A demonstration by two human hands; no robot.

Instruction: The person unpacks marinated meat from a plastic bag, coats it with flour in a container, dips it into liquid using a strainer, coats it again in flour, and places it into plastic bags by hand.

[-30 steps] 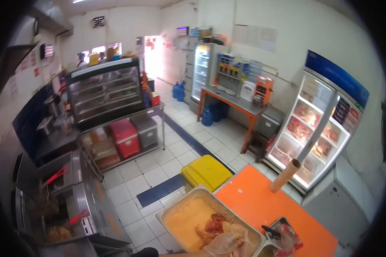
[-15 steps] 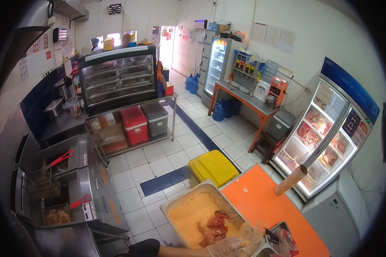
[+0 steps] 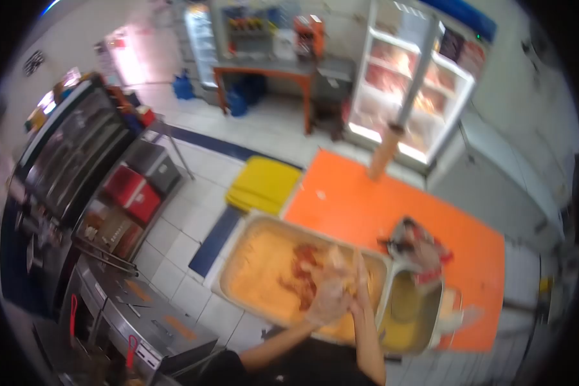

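Observation:
A wide metal tray [image 3: 220, 278] filled with orange-yellow flour-like coating lies before me. Reddish, wet-looking raw meat pieces [image 3: 304, 257] sit in its middle. Over the tray's right half, my left hand [image 3: 328, 294], in a clear plastic glove, is close against my right hand [image 3: 360, 278]. They seem to touch near the wrist and palm. Motion blur hides the finger positions and anything between them. Right of the tray stands a metal container [image 3: 439, 315] holding yellowish liquid, with a round shape like a strainer in it.
An orange table [image 3: 347, 199] carries a plastic bag with red print [image 3: 424, 248] and an upright cardboard tube [image 3: 386, 154]. A yellow-lidded bin [image 3: 264, 183] stands beyond the tray. Fryers with red handles [image 3: 132, 350] are at lower left; a lit glass-door fridge [image 3: 402, 83] stands behind.
My view has swung right and down, so the tray appears more central. Both hands now show together over the tray; earlier one gloved hand was at its right edge.

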